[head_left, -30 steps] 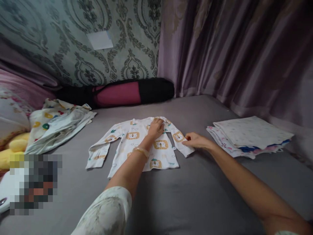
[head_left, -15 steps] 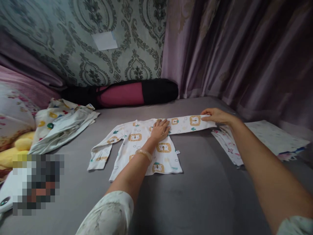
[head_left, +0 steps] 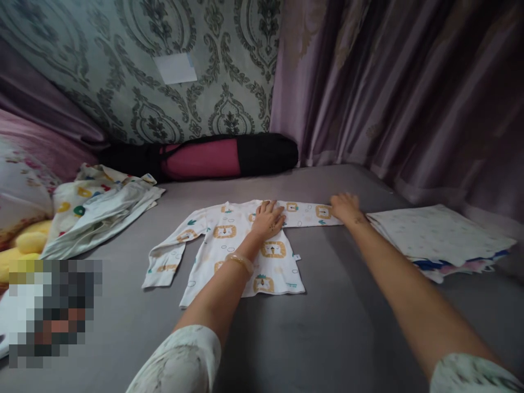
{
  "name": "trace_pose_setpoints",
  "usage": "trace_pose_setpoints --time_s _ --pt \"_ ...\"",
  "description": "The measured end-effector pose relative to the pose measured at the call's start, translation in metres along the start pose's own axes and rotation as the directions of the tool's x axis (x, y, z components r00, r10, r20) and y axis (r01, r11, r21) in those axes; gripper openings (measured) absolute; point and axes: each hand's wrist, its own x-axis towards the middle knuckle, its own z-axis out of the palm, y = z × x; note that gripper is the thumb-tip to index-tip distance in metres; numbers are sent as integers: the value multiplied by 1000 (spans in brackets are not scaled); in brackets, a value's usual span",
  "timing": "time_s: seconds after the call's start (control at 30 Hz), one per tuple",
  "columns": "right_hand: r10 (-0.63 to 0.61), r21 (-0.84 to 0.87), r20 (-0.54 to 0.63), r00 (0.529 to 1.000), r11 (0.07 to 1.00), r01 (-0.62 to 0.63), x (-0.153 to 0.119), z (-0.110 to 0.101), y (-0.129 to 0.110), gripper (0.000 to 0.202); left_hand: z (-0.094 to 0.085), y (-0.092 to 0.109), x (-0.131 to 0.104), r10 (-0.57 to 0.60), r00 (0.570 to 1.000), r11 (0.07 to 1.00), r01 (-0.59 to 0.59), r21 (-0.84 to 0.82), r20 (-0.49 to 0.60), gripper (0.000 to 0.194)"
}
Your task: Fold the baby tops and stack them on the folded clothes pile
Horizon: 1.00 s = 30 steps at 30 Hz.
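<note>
A small white long-sleeved shirt with yellow lion faces and green leaves lies spread on the grey sheet. My left hand rests flat on its upper right part, by the shoulder, fingers stretched out. At the cuff end of the straightened right-hand sleeve is my right hand, palm down on the cloth and slightly blurred, covering the cuff. The other sleeve bends down toward me on the left.
Folded clothes lie stacked at the right. Rumpled garments sit at the left near a yellow plush toy. A black and dark pink long bag lies along the wall, beside purple curtains.
My right hand has let go of its pinch on the cuff and flattened onto the sleeve, a little lower and to the left. My left hand has stayed in place.
</note>
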Motion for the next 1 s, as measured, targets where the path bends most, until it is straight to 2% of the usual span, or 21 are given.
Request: trace_pose_setpoints --time_s 0.1,0.17,0.23,0.3,0.47,0.57,0.63,0.73,0.8,0.9,1.0 --pt "-126 34 35 991 992 125 9 5 -49 22 1 -2 0 40 998 998 -42 -42 -46 38" --pt "-230 151 135 964 966 209 19 8 -81 28 2 -3 0 51 997 997 -55 -60 -59 37" --pt "-252 202 194 948 956 213 29 11 -105 29 3 -4 0 54 997 996 -58 -67 -62 36" --pt "-251 211 227 941 956 204 39 16 -120 26 4 -5 1 59 996 995 -63 -71 -59 35" --pt "-217 176 314 924 970 168 57 25 -128 18 6 -6 2 74 996 995 -77 -71 -50 35" --pt "-214 149 331 919 974 173 57 23 -131 15 6 -6 2 58 998 996 -59 -67 -25 38" --pt "-222 130 285 932 973 192 49 21 -134 17 5 -5 2 45 999 997 -45 -59 -5 40" --pt "-189 86 107 976 980 180 26 23 -139 27 3 -3 1 32 999 999 -32 -33 17 43" --pt "-168 80 7 986 983 167 10 28 -139 32 2 -1 1 17 1000 1000 -17 -22 24 46" --pt "-190 128 -21 982 973 191 -9 38 -134 37 3 0 1 -6 999 1000 6 -11 33 51" --pt "-285 180 -24 958 942 284 -21 46 -121 43 5 0 2 -10 998 1000 9 13 67 54"
